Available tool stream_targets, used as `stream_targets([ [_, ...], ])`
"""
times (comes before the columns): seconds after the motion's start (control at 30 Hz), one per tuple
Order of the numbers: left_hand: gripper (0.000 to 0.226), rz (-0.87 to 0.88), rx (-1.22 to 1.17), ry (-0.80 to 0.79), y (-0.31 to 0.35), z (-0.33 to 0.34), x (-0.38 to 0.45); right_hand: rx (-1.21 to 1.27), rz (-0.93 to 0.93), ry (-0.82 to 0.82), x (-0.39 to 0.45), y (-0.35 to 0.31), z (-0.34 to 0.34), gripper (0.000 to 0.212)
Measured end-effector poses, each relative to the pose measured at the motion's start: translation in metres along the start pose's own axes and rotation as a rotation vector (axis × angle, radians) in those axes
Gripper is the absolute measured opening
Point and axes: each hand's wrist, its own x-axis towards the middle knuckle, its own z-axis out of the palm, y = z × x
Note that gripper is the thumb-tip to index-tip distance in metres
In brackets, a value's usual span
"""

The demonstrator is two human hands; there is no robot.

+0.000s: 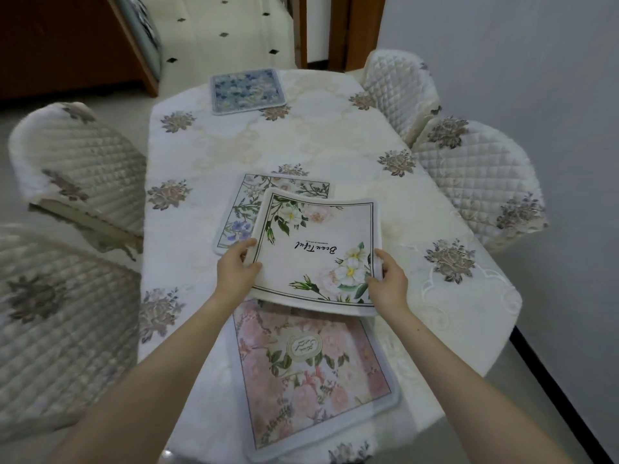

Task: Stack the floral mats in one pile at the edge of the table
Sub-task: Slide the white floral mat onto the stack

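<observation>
Over mid-worktop (335, 145), left hand (236, 267) and right hand (388, 283) pinch the white "Beautiful" mat (318, 249) by its side edges, lifted. Step: carrying. Next: lower it square onto the pink mat (311, 373) at the near edge; green-sprig mat (241, 209) and blue mat (246, 90) remain.

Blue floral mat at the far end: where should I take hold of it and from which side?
The blue floral mat lies flat on the tablecloth, nothing on it. Probably take the near edge, reaching straight ahead and pinching at both near corners.
</observation>
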Motion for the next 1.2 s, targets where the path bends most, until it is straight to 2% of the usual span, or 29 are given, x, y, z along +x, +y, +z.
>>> stream_targets([
  [0.23,0.047,-0.104,-0.039,0.103,-0.037,-0.010,-0.099,-0.067,-0.058,-0.148,-0.045,0.020,-0.015,0.058],
  [0.43,0.046,-0.170,-0.041,0.108,-0.071,0.000,-0.176,-0.177,-0.138,-0.281,-0.071,0.040,-0.026,0.058],
  [0.6,0.045,-0.212,-0.049,0.108,-0.091,0.009,-0.220,-0.228,-0.139,-0.330,-0.087,0.060,-0.033,0.056],
  [0.97,0.050,-0.260,0.097,0.084,-0.107,0.016,-0.235,-0.344,-0.136,-0.366,-0.099,0.078,-0.027,0.057],
  [1.2,0.050,-0.315,0.185,0.056,-0.109,0.022,-0.228,-0.509,-0.131,-0.376,-0.091,0.082,-0.025,0.055],
])
